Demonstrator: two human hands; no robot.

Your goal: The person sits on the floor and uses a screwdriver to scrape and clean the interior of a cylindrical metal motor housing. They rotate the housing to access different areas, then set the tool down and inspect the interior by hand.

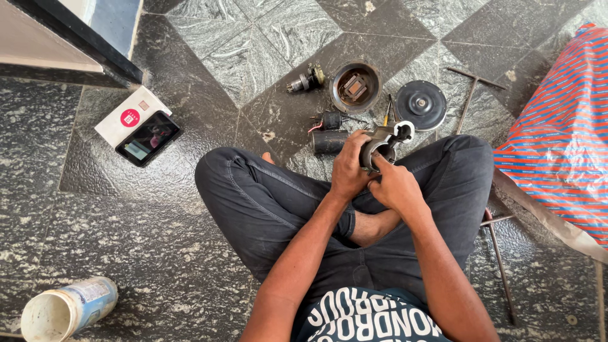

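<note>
I sit cross-legged on a stone floor and hold a grey metal motor housing over my lap with both hands. My left hand grips its left side. My right hand holds it from below and right, a finger reaching into its round opening. Just beyond it on the floor lie a black cylinder, a small black part with red wire, a round casing with a winding inside, a small geared shaft part and a black round cover plate.
A phone lies on a white box at the left. An open tin lies at the bottom left. A T-handle wrench and a metal rod lie at the right, beside a red-and-blue striped sack.
</note>
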